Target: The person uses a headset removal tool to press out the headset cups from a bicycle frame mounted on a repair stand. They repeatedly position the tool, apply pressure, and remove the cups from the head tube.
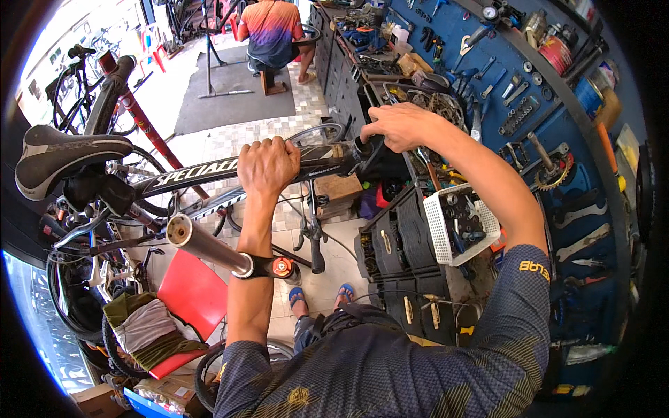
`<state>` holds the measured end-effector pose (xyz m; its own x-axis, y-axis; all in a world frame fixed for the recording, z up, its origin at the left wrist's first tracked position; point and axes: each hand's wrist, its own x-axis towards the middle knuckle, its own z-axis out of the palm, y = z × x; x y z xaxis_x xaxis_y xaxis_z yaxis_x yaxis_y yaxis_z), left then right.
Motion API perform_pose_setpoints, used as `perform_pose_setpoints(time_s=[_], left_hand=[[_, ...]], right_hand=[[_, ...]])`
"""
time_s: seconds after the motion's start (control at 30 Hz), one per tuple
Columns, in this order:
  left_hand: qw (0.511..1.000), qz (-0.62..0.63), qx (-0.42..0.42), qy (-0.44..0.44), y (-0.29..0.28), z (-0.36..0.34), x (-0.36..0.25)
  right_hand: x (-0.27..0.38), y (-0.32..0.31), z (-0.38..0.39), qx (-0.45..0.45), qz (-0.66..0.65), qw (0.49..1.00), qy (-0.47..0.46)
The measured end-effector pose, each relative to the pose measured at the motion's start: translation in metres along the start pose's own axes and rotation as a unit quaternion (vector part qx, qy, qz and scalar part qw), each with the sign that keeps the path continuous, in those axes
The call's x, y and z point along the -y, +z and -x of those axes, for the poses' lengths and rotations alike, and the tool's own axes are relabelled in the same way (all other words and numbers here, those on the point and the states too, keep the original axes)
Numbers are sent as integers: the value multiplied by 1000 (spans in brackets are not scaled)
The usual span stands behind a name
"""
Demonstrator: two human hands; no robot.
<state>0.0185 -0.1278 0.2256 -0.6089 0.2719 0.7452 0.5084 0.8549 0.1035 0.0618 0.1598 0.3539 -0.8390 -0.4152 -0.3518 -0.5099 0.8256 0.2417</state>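
Observation:
My left hand (268, 166) grips the top tube of a black bicycle frame (195, 174) with white lettering. My right hand (397, 125) has curled fingertips at the open head tube (359, 157) at the frame's right end; whatever they pinch is too hidden to name. A silver fork steerer tube (209, 244) angles across my left forearm, with a red knob (283, 267) on its black crown. A black saddle (70, 159) is at the frame's left end. A handlebar grip (317, 254) hangs on cables below the top tube.
A red chair (191, 299) with cloths stands at lower left beside bikes. A person (268, 38) squats on a mat at the top. To my right are a tool pegboard (529, 70), a cluttered bench, a white perforated basket (439, 230) of parts and black drawers (404, 244).

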Motion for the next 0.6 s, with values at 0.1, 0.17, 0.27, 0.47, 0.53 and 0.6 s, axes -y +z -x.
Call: perform_pose_setpoints(time_s=[0.1,0.17,0.27,0.47,0.53,0.6], left_hand=[[1000,2,3,0,-1,0,0],[1000,4,3,1,-1,0,1],[1000,5,8,0,-1,0,1],[1000,1,1,3,-1,0,1],[1000,-4,7,1,-1,0,0],[1000,-8,2,5,-1,-1,0]], right_hand=[[1,1,-4,9,31,999,1],[2,5,-4,3,50,999,-7],[0,16,-3,1,3,1000,-6],[-12,28,3,-2,-376,927,15],[-13,31,8,-76,-321,944,19],[-9,35,12,-86,-202,976,9]])
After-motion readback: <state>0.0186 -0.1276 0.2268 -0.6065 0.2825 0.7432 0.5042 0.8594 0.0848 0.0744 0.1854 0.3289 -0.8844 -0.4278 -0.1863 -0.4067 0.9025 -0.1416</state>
